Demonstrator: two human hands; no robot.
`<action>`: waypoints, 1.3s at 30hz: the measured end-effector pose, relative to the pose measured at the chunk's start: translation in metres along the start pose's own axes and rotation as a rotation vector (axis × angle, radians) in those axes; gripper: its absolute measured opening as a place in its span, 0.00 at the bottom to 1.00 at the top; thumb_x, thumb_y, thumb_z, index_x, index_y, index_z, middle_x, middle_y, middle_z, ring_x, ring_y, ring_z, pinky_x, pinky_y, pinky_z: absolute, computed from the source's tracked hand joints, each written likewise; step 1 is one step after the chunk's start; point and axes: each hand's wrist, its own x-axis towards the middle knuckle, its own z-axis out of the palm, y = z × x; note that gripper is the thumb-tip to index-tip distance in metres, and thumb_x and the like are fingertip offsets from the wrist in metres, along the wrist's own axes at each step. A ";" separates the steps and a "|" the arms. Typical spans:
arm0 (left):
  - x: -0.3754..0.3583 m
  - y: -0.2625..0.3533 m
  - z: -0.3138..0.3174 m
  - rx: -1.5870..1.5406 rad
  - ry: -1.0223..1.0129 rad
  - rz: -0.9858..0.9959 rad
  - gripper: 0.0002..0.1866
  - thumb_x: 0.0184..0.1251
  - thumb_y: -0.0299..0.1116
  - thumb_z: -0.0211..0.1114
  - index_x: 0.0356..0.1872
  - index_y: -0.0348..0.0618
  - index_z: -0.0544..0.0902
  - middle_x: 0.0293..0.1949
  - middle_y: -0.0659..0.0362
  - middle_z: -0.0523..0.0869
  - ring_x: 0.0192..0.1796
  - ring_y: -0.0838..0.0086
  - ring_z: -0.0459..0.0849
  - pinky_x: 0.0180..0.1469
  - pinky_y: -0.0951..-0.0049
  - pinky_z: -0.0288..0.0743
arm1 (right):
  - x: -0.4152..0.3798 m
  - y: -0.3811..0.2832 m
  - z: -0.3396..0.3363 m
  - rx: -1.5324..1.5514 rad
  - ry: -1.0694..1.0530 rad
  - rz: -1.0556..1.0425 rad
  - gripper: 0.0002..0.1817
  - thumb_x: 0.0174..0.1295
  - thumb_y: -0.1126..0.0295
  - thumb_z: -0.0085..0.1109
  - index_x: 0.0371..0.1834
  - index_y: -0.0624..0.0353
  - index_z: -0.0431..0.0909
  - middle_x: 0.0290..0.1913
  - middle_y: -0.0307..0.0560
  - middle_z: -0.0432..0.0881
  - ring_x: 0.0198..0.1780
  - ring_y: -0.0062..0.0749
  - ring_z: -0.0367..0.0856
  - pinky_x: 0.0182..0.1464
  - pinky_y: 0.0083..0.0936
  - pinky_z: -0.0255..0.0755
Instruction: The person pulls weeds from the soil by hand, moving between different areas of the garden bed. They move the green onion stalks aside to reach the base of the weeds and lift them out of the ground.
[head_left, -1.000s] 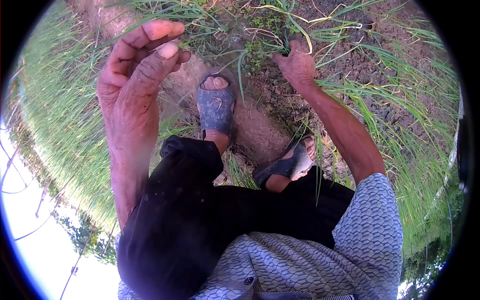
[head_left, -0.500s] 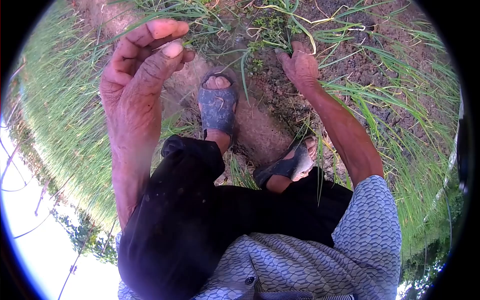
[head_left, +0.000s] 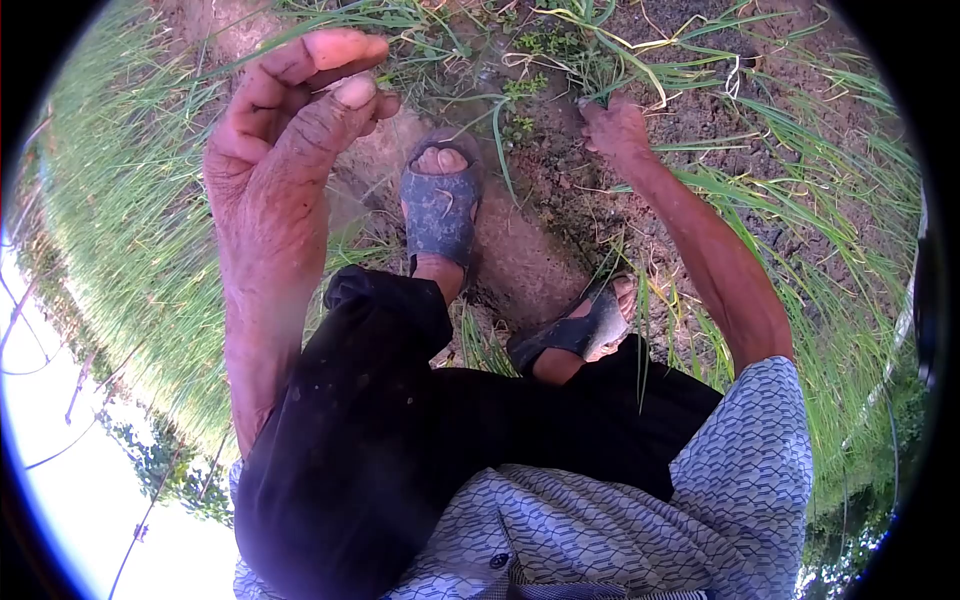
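My left hand is raised over the ground at the left, its fingers curled and the thumb bent in against them. Whatever lies between those fingers is hidden. Low over the soil at the upper right, my right hand is closed, with bits of green weed at its fingertips. Long thin green leaves rise just beyond it, and small-leaved weeds grow to its left. Dark, crumbly soil lies beneath the right hand.
My sandalled feet stand on the dirt, one sandal ahead and the other sandal nearer my knees. Dense grass-like plants fill the left side. More long green leaves spread over the ground beyond my right forearm.
My right hand has drawn back a little to the right and its fingers have folded in. The weed clump by it looks thinner. My left hand has shifted slightly right.
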 end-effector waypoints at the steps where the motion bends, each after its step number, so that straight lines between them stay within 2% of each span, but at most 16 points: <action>1: 0.000 -0.001 -0.001 -0.006 0.002 0.002 0.14 0.69 0.26 0.61 0.55 0.37 0.79 0.53 0.50 0.84 0.46 0.73 0.84 0.56 0.71 0.77 | -0.011 -0.003 0.004 -0.004 -0.076 0.012 0.13 0.65 0.64 0.62 0.41 0.61 0.71 0.32 0.43 0.79 0.25 0.26 0.79 0.21 0.25 0.74; 3: -0.001 -0.003 -0.003 -0.002 0.002 0.000 0.14 0.69 0.26 0.61 0.55 0.37 0.79 0.53 0.50 0.84 0.46 0.73 0.84 0.56 0.71 0.77 | -0.034 -0.010 0.012 -0.012 -0.232 0.043 0.12 0.66 0.65 0.61 0.41 0.61 0.71 0.33 0.43 0.79 0.25 0.24 0.79 0.21 0.25 0.74; 4: 0.000 -0.003 -0.003 0.006 -0.001 -0.001 0.14 0.70 0.26 0.61 0.55 0.37 0.79 0.53 0.50 0.84 0.46 0.73 0.84 0.56 0.71 0.77 | -0.049 -0.016 0.018 -0.104 -0.300 0.047 0.13 0.64 0.66 0.59 0.41 0.66 0.70 0.35 0.48 0.81 0.30 0.35 0.83 0.29 0.34 0.80; 7: 0.000 0.000 0.002 0.001 0.012 -0.014 0.14 0.70 0.26 0.61 0.55 0.37 0.79 0.53 0.50 0.84 0.46 0.72 0.84 0.56 0.70 0.77 | -0.030 0.022 0.037 -0.834 0.144 -1.037 0.16 0.61 0.67 0.57 0.44 0.69 0.71 0.40 0.57 0.82 0.42 0.50 0.84 0.44 0.42 0.80; 8: -0.001 0.001 0.003 -0.002 0.023 -0.025 0.14 0.70 0.26 0.60 0.55 0.37 0.79 0.53 0.50 0.84 0.46 0.72 0.84 0.56 0.70 0.77 | -0.060 -0.031 0.038 -0.823 -0.112 -0.578 0.19 0.56 0.67 0.57 0.48 0.69 0.73 0.45 0.63 0.81 0.50 0.60 0.80 0.55 0.44 0.75; 11: -0.001 -0.002 -0.001 -0.010 0.004 -0.014 0.14 0.70 0.26 0.60 0.55 0.36 0.79 0.53 0.50 0.84 0.46 0.72 0.84 0.56 0.70 0.77 | -0.047 -0.017 0.055 -0.804 0.099 -0.840 0.19 0.55 0.68 0.57 0.49 0.65 0.75 0.45 0.64 0.81 0.49 0.60 0.79 0.53 0.46 0.75; 14: -0.001 -0.005 -0.004 -0.009 0.001 -0.012 0.14 0.70 0.26 0.60 0.55 0.36 0.79 0.53 0.50 0.84 0.46 0.72 0.84 0.56 0.70 0.77 | -0.049 -0.023 0.058 -0.793 -0.006 -0.643 0.19 0.56 0.70 0.56 0.51 0.65 0.74 0.48 0.65 0.80 0.53 0.60 0.78 0.55 0.44 0.74; 17: -0.001 -0.001 -0.001 -0.003 -0.005 -0.012 0.14 0.70 0.26 0.60 0.55 0.36 0.78 0.53 0.49 0.84 0.46 0.72 0.84 0.56 0.70 0.77 | -0.032 -0.020 0.060 -0.852 -0.084 -0.633 0.21 0.58 0.70 0.56 0.56 0.65 0.74 0.54 0.66 0.79 0.57 0.59 0.77 0.60 0.41 0.73; 23: -0.001 -0.003 -0.005 -0.001 0.018 -0.020 0.14 0.70 0.26 0.60 0.55 0.36 0.78 0.53 0.49 0.84 0.46 0.72 0.84 0.57 0.71 0.77 | -0.022 0.016 0.048 -0.828 -0.105 -0.820 0.23 0.59 0.70 0.57 0.59 0.62 0.73 0.59 0.65 0.76 0.60 0.53 0.77 0.63 0.38 0.71; 26: 0.001 -0.001 -0.002 -0.006 0.009 -0.029 0.14 0.70 0.26 0.61 0.55 0.37 0.78 0.53 0.50 0.84 0.46 0.72 0.84 0.57 0.71 0.77 | -0.053 -0.003 0.062 -0.750 -0.078 -0.864 0.21 0.59 0.71 0.59 0.57 0.63 0.74 0.56 0.64 0.77 0.58 0.54 0.77 0.60 0.39 0.73; 29: 0.000 -0.002 -0.002 -0.022 0.005 -0.010 0.14 0.70 0.26 0.61 0.55 0.37 0.79 0.53 0.50 0.84 0.46 0.72 0.84 0.57 0.71 0.77 | -0.060 -0.024 0.067 -0.743 -0.154 -0.699 0.19 0.58 0.70 0.62 0.52 0.65 0.75 0.51 0.62 0.78 0.55 0.57 0.77 0.56 0.39 0.74; 32: -0.002 -0.003 -0.005 -0.029 0.034 -0.020 0.14 0.70 0.26 0.61 0.54 0.37 0.79 0.53 0.50 0.84 0.45 0.73 0.84 0.56 0.70 0.77 | -0.047 -0.018 0.074 -0.789 -0.145 -0.630 0.17 0.56 0.71 0.62 0.48 0.63 0.76 0.47 0.60 0.78 0.50 0.58 0.78 0.52 0.41 0.75; 35: -0.001 -0.004 -0.008 -0.082 0.058 -0.021 0.13 0.64 0.24 0.66 0.50 0.36 0.82 0.46 0.54 0.87 0.44 0.72 0.85 0.52 0.72 0.80 | -0.052 -0.009 0.070 -0.604 -0.139 -0.866 0.17 0.55 0.72 0.60 0.49 0.60 0.77 0.46 0.59 0.78 0.48 0.57 0.79 0.50 0.43 0.76; 38: -0.001 -0.001 -0.007 -0.008 0.030 -0.037 0.14 0.69 0.26 0.61 0.55 0.38 0.79 0.53 0.50 0.84 0.45 0.73 0.84 0.56 0.70 0.77 | -0.053 -0.015 0.082 -0.707 -0.057 -1.010 0.18 0.54 0.75 0.57 0.51 0.58 0.77 0.49 0.58 0.77 0.48 0.57 0.79 0.50 0.44 0.77; 39: -0.001 -0.002 -0.007 -0.013 0.023 -0.025 0.14 0.69 0.26 0.61 0.55 0.38 0.79 0.53 0.50 0.84 0.46 0.73 0.84 0.56 0.70 0.77 | -0.052 -0.019 0.084 -0.744 -0.105 -0.968 0.19 0.54 0.76 0.57 0.51 0.59 0.76 0.50 0.58 0.77 0.50 0.56 0.79 0.51 0.44 0.77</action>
